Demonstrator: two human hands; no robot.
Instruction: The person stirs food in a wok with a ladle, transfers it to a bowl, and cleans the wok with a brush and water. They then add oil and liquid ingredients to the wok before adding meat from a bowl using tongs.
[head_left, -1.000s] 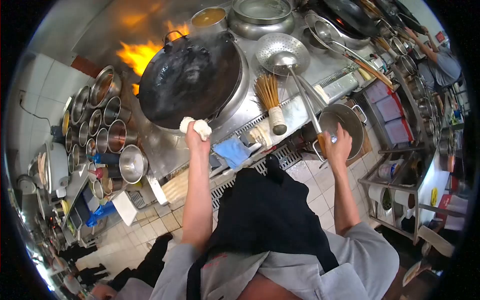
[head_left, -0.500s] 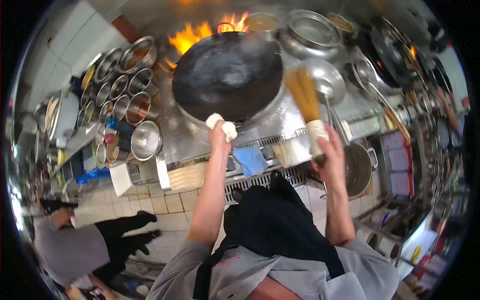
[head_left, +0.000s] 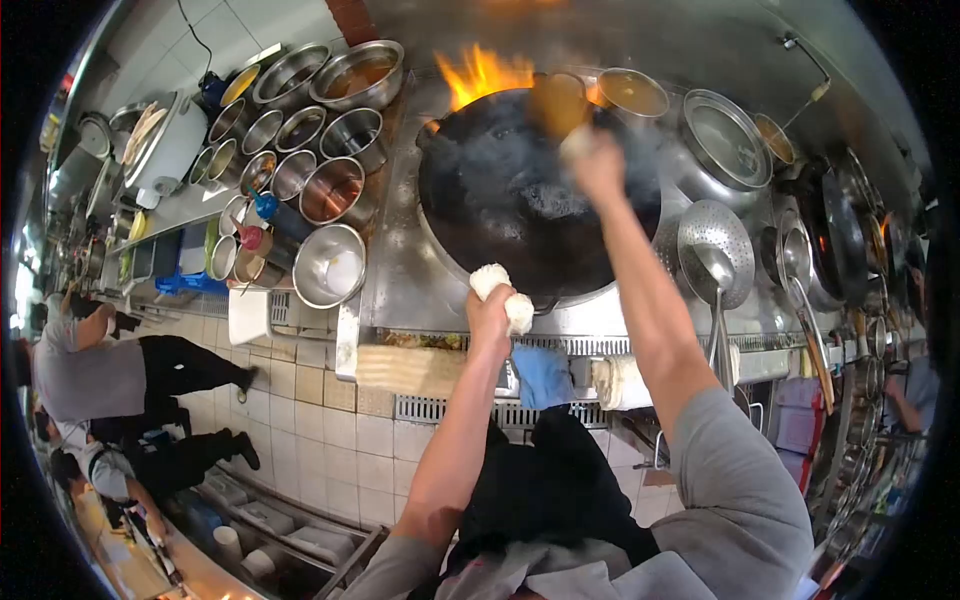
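A large black wok sits on the stove with a haze of smoke over it. At its near edge, my left hand is closed around a folded white cloth, right at the wok's near handle. My right hand, blurred by motion, grips the pale wrapped handle of a wok brush. The brush's tan bristles reach over the far side of the wok, close to the flames.
Several metal pots and a steel bowl crowd the left counter. At right are a perforated skimmer and a lidded pan. A blue cloth hangs at the stove's front. Other people are at far left.
My right hand has carried the brush from beside the stove up and over the wok's far side. My left hand keeps the cloth at the near handle. The view has shifted.
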